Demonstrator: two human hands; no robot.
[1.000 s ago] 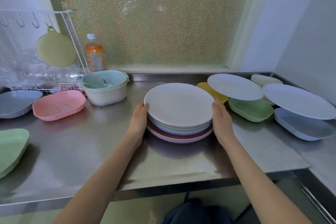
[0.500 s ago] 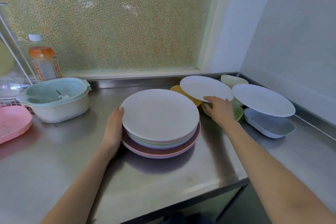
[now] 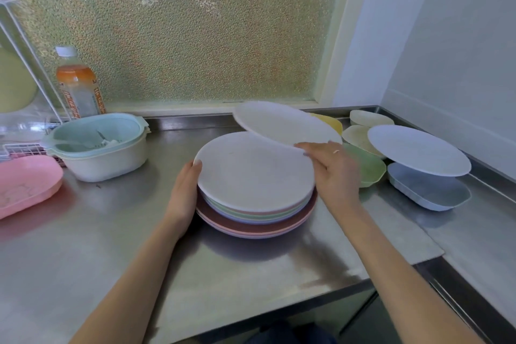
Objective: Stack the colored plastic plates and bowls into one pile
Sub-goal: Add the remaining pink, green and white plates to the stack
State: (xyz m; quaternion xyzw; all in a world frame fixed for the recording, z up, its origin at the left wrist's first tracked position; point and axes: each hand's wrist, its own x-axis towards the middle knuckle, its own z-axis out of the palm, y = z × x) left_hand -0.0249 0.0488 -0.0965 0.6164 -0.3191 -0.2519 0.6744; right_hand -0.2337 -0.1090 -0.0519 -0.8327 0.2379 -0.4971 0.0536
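Note:
A pile of round plastic plates (image 3: 252, 176), cream on top over green, blue and pink ones, sits mid-counter. My left hand (image 3: 183, 194) rests against the pile's left rim, fingers curled on the edge. My right hand (image 3: 333, 169) grips the near edge of a white plate (image 3: 282, 123), which is lifted and tilted above the pile's far right side. To the right lie a green bowl (image 3: 370, 166), a yellow bowl (image 3: 332, 121), two cream bowls (image 3: 356, 135), and a pale blue plate (image 3: 417, 149) resting on a blue bowl (image 3: 430, 194).
A pink bowl (image 3: 26, 184) lies at the left edge. Behind it stand a mint-and-cream strainer bowl (image 3: 97, 148), an orange drink bottle (image 3: 79, 86) and a wire rack (image 3: 22, 145). The steel counter (image 3: 111, 246) ends at a front edge; walls close the back and right.
My right hand took hold of the white plate from on top of the right-hand bowls and carried it left and up over the pile. The left hand stayed on the pile's rim.

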